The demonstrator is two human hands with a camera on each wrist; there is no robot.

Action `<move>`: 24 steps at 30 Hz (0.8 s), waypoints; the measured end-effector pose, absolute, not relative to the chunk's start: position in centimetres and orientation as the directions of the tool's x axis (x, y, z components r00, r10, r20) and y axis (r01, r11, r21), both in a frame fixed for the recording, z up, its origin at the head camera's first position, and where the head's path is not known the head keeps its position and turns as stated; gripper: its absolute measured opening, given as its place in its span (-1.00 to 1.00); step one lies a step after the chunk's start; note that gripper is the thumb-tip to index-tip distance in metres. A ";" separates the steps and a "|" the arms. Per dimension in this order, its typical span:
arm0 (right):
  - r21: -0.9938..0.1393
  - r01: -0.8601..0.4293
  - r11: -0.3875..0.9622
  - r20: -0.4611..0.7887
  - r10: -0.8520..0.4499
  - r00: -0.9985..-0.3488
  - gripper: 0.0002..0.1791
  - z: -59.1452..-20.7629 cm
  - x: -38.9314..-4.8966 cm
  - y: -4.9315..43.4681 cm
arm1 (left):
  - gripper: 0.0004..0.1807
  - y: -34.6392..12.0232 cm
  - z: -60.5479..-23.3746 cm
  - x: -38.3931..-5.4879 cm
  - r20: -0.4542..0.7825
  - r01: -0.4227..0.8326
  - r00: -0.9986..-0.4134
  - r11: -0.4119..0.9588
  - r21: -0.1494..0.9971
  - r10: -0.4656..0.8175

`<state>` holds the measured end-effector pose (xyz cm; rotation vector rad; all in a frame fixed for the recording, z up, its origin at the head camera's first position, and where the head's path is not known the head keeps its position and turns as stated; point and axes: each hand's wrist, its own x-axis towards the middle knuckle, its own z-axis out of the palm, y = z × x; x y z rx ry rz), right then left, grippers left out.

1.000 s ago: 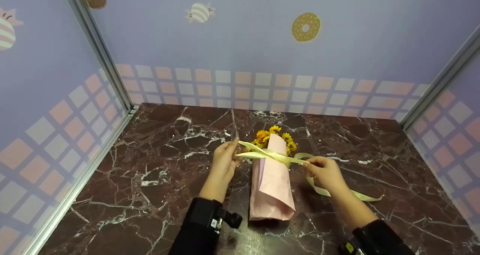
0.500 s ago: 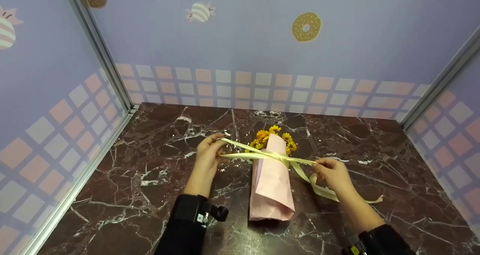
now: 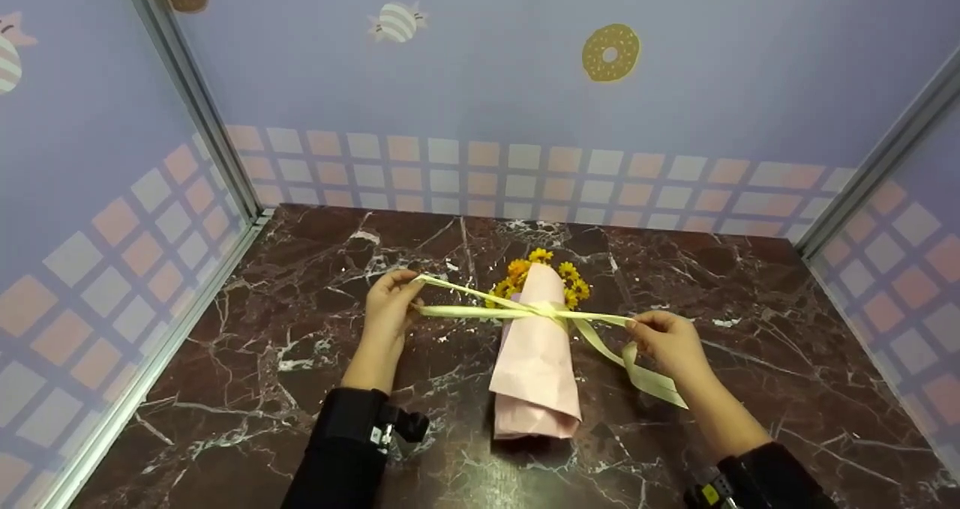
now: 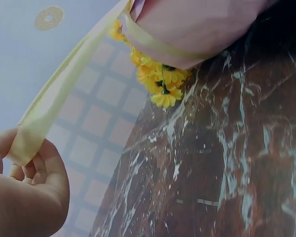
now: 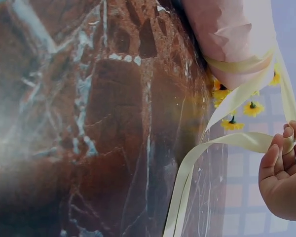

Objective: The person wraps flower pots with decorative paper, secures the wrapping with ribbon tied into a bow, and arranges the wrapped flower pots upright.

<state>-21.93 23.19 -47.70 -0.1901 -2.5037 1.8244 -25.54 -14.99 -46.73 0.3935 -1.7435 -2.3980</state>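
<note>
Where taut, ribbon (image 3: 546,311) between 2 hands (image 3: 386,304) (image 3: 669,342)

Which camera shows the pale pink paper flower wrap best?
The head view: it shows the pale pink paper flower wrap end to end, crossed by a pale yellow ribbon. Both wrist views show only part of the wrap, cut off at the top.
</note>
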 end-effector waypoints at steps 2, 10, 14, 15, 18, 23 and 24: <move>-0.953 0.094 0.288 -0.060 0.124 -0.990 -0.83 -47.5 -22.1 23.2 | -0.82 -15.3 -46.8 -25.4 -0.119 -0.040 -0.952 -0.272 0.961 -0.281; -0.976 0.134 0.174 -0.114 0.120 -0.986 -0.83 -47.4 -22.6 23.3 | -0.85 -16.3 -47.3 -25.1 -0.115 -0.025 -0.947 -0.288 0.957 -0.300; -0.973 0.134 0.189 -0.111 0.126 -0.986 -0.79 -47.3 -22.7 23.2 | -0.85 -16.6 -47.3 -25.0 -0.131 -0.015 -0.952 -0.385 0.923 -0.277; -0.971 0.130 0.200 -0.106 0.128 -0.986 -0.78 -47.3 -22.8 23.2 | -0.85 -16.7 -47.3 -25.0 -0.123 -0.008 -0.951 -0.376 0.927 -0.284; -0.962 0.122 0.243 -0.091 0.134 -0.987 -0.75 -47.4 -22.8 23.2 | -0.84 -17.1 -47.3 -24.8 -0.085 0.013 -0.941 -0.286 0.958 -0.326; -0.942 0.075 0.328 -0.031 0.138 -0.990 -0.75 -47.5 -22.9 23.2 | -0.82 -17.3 -47.3 -24.4 -0.079 -0.008 -0.926 -0.191 0.981 -0.368; -0.936 0.067 0.344 -0.019 0.141 -0.990 -0.75 -47.5 -22.9 23.2 | -0.81 -17.3 -47.3 -24.4 -0.098 -0.018 -0.929 -0.223 0.975 -0.356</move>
